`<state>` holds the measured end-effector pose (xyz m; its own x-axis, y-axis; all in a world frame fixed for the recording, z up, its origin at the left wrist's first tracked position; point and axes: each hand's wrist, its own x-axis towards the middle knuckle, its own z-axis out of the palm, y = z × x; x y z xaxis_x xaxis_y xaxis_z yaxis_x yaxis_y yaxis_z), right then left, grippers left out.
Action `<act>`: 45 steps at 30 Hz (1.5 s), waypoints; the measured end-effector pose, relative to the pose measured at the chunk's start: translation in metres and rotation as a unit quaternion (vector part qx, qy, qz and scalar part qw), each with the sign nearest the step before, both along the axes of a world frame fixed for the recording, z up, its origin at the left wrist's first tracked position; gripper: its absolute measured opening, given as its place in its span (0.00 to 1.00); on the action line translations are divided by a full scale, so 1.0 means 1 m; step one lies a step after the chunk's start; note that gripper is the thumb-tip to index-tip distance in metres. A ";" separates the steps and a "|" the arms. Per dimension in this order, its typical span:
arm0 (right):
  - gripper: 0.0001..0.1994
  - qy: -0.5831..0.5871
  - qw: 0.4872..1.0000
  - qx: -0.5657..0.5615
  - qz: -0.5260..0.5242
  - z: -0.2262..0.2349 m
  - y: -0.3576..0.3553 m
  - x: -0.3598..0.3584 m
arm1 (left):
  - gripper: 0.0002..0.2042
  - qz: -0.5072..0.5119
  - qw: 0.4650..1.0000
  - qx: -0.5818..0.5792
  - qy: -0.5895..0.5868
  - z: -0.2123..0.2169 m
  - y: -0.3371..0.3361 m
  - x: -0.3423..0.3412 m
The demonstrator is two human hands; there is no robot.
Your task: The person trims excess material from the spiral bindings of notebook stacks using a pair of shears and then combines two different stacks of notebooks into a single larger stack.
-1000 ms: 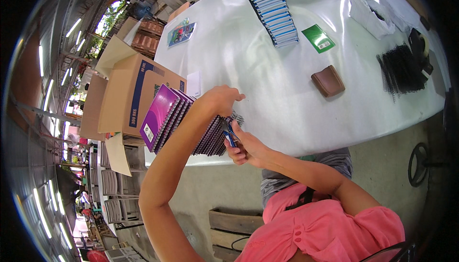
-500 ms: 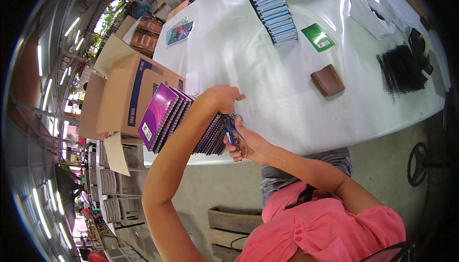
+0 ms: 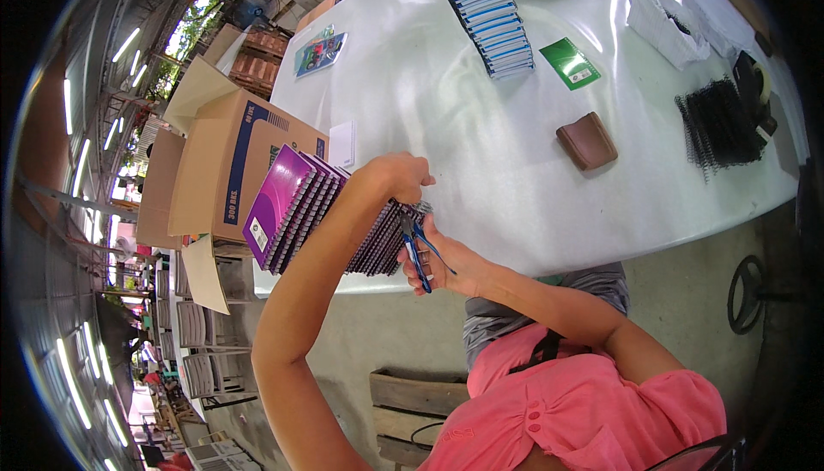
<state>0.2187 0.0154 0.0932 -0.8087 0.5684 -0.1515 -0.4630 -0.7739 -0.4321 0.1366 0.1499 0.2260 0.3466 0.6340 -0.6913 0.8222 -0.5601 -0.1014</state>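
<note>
notebooks: purple-covered stack (image 3: 296,209), glossy card covers, black wire spiral bindings along one edge, fanned on edge at the near-left rim of the desk (image 3: 446,110), just beside the cardboard box (image 3: 227,170).
left hand: your left hand (image 3: 399,177) lies curled over the top of the stack, grip clenched on the spiral edges.
right hand: your right hand (image 3: 446,261) is closed round blue-handled pliers (image 3: 416,248), metal tip at the bindings.
desk: white, smooth, shiny, rounded.
other: blue notebook row (image 3: 485,7), flat green booklet (image 3: 571,63), brown leathery pouch (image 3: 586,140), loose black wire coils (image 3: 717,132).
</note>
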 end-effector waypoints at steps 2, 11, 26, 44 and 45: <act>0.40 -0.005 1.000 -0.009 0.001 0.001 0.000 -0.002 | 0.23 0.006 1.000 -0.007 0.010 -0.002 0.001 -0.003; 0.39 -0.012 0.999 -0.021 -0.028 0.008 -0.002 -0.002 | 0.20 0.020 0.995 -0.003 0.101 0.000 -0.006 0.010; 0.41 -0.031 0.999 -0.021 -0.007 0.000 0.000 0.000 | 0.17 0.009 0.998 0.025 0.061 -0.014 -0.001 -0.004; 0.39 -0.047 0.998 -0.044 -0.018 0.002 -0.002 0.001 | 0.16 -0.003 0.997 -0.011 0.072 -0.018 -0.002 0.000; 0.39 -0.048 0.998 -0.045 -0.019 -0.001 -0.001 0.002 | 0.16 -0.004 0.997 -0.012 0.071 -0.018 -0.002 0.001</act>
